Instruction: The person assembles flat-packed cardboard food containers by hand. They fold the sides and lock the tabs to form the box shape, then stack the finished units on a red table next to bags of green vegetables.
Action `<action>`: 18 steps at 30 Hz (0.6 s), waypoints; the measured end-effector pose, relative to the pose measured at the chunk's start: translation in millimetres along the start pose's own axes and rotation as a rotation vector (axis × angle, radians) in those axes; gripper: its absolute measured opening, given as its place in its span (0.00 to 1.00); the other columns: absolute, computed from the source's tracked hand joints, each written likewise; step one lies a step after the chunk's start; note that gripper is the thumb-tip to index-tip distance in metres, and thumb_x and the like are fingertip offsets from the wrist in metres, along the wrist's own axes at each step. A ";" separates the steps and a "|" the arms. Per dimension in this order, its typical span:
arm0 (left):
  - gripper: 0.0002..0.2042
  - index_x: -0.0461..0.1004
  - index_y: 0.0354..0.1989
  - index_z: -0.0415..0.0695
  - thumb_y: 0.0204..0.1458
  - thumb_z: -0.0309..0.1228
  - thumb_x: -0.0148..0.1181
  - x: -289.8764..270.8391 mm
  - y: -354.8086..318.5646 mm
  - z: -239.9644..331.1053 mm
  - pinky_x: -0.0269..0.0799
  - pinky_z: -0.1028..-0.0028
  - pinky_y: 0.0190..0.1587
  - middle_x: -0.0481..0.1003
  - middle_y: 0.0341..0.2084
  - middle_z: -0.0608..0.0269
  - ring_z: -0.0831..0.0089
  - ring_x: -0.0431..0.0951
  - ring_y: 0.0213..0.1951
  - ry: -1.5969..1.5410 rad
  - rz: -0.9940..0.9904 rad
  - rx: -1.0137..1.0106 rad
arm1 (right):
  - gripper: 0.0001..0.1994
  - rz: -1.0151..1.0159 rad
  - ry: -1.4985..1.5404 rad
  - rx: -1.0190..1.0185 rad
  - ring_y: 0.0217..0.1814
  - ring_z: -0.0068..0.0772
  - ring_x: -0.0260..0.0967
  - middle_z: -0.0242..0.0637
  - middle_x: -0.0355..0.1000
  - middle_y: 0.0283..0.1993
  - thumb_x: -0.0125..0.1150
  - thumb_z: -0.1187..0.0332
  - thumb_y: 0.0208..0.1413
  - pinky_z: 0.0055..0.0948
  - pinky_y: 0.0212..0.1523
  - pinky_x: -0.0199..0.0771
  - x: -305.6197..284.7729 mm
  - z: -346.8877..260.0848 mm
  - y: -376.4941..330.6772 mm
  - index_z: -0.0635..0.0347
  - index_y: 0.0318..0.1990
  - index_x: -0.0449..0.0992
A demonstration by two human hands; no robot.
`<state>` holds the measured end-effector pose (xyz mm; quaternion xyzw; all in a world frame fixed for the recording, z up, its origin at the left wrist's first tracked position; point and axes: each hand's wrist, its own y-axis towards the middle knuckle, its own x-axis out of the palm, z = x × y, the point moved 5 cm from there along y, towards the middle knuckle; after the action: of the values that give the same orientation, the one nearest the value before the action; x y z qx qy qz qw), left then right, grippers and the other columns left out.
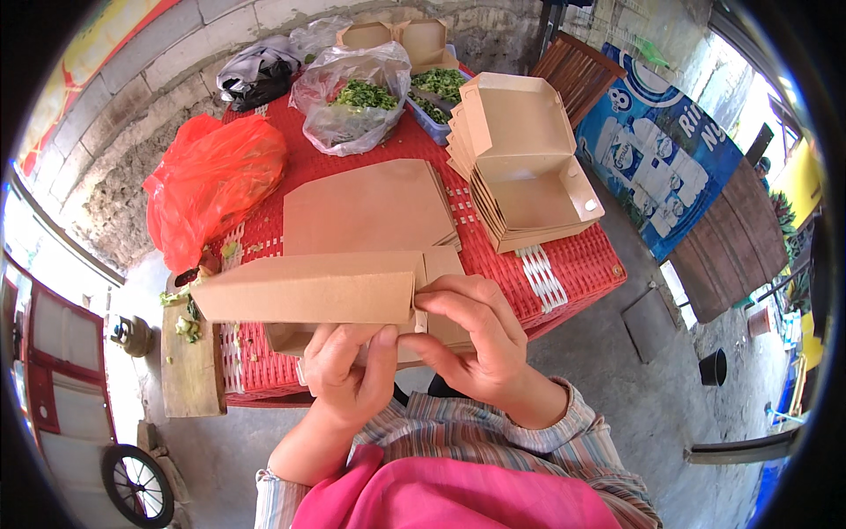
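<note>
A brown cardboard food box (308, 286), partly folded, stands at the near edge of the red woven table (582, 269). Its upright panel runs across in front of me. My left hand (348, 370) pinches the near corner, thumb and fingers pressed against the card. On the right end of the same corner, my right hand (480, 339) grips the card, its fingers bent over the edge and its thumb below. Part of the box's inside is hidden by both hands. Just beyond lies a pile of flat cardboard blanks (357, 207).
Nested open boxes (538, 194) are stacked at the right. Chopped greens fill a clear plastic bag (352, 97) and a blue basket (432, 123) at the back. A red plastic bag (216, 181) sits left, near a wooden board (189, 379) with vegetable scraps.
</note>
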<state>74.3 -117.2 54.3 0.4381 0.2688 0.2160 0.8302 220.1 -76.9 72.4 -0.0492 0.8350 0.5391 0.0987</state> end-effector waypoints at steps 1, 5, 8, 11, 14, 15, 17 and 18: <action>0.09 0.78 0.36 0.36 0.45 0.18 0.61 0.2 1.0 2.1 0.72 0.71 0.35 0.79 0.30 0.51 0.61 0.78 0.30 -0.020 -0.032 -0.001 | 0.13 0.019 -0.013 0.014 0.38 0.39 0.75 0.46 0.75 0.38 0.69 0.81 0.48 0.30 0.38 0.76 0.2 -0.6 0.4 0.68 0.41 0.75; 0.11 0.78 0.40 0.34 0.47 0.18 0.56 0.3 5.3 8.5 0.74 0.69 0.40 0.79 0.33 0.49 0.56 0.79 0.34 -0.031 -0.130 -0.002 | 0.15 0.059 -0.070 -0.043 0.36 0.41 0.74 0.46 0.74 0.38 0.69 0.84 0.44 0.31 0.33 0.75 -5.1 9.7 -4.8 0.69 0.42 0.74; 0.12 0.78 0.40 0.34 0.46 0.18 0.54 -10.2 10.7 15.0 0.74 0.68 0.41 0.79 0.32 0.50 0.55 0.79 0.34 0.050 -0.154 0.031 | 0.15 0.080 -0.117 -0.026 0.35 0.41 0.74 0.46 0.74 0.37 0.67 0.85 0.44 0.31 0.34 0.75 -14.0 13.0 -4.0 0.69 0.41 0.74; 0.15 0.76 0.45 0.34 0.48 0.22 0.53 -33.1 -7.2 16.6 0.72 0.63 0.44 0.78 0.36 0.49 0.54 0.77 0.40 0.042 -0.178 0.168 | 0.13 0.117 -0.145 0.020 0.36 0.40 0.74 0.45 0.74 0.38 0.66 0.85 0.45 0.30 0.36 0.74 -27.0 20.9 -2.0 0.69 0.40 0.73; 0.18 0.75 0.49 0.35 0.47 0.25 0.58 -61.6 -25.8 15.4 0.74 0.65 0.46 0.76 0.43 0.50 0.55 0.76 0.46 0.270 0.040 0.468 | 0.13 0.141 -0.095 0.024 0.38 0.40 0.73 0.46 0.74 0.39 0.66 0.82 0.46 0.30 0.38 0.73 -29.5 25.7 -0.2 0.69 0.41 0.73; 0.20 0.73 0.50 0.35 0.46 0.26 0.60 -63.9 -23.8 15.7 0.74 0.65 0.47 0.75 0.46 0.50 0.56 0.76 0.47 0.350 0.136 0.465 | 0.11 0.137 -0.163 -0.015 0.40 0.41 0.73 0.48 0.74 0.43 0.65 0.80 0.49 0.29 0.39 0.73 -31.6 26.2 -0.2 0.68 0.40 0.71; 0.25 0.68 0.56 0.35 0.47 0.29 0.62 -66.1 -14.9 12.9 0.72 0.65 0.51 0.73 0.50 0.50 0.57 0.75 0.51 0.477 0.303 0.310 | 0.09 0.203 -0.193 -0.050 0.42 0.42 0.74 0.51 0.73 0.47 0.63 0.79 0.52 0.30 0.40 0.74 -36.1 28.8 0.0 0.68 0.39 0.70; 0.27 0.65 0.58 0.35 0.49 0.30 0.62 -64.2 -6.9 7.7 0.71 0.64 0.53 0.72 0.51 0.50 0.57 0.74 0.52 0.475 0.293 0.219 | 0.08 0.245 -0.207 -0.071 0.42 0.43 0.74 0.52 0.73 0.49 0.62 0.79 0.53 0.30 0.41 0.75 -39.7 29.3 0.0 0.67 0.38 0.69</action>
<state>31.1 -163.7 68.6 0.4964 0.4111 0.3997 0.6517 262.2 -51.2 69.3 0.1053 0.8006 0.5783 0.1162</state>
